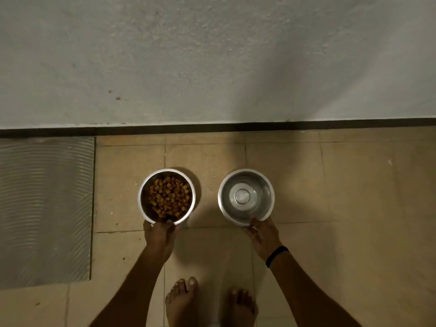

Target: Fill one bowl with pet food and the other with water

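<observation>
Two steel bowls stand side by side on the tiled floor near the wall. The left bowl [141, 197] holds brown pet food pieces [169, 196]. The right bowl [269, 197] holds clear water. My left hand [160, 237] grips the near rim of the food bowl. My right hand [262, 236], with a black band on its wrist, grips the near rim of the water bowl, thumb over the edge.
A grey ribbed mat [44, 211] lies on the floor at the left. The pale wall [212, 60] with a dark skirting strip [212, 127] runs just behind the bowls. My bare feet [210, 303] stand on the beige tiles below the bowls.
</observation>
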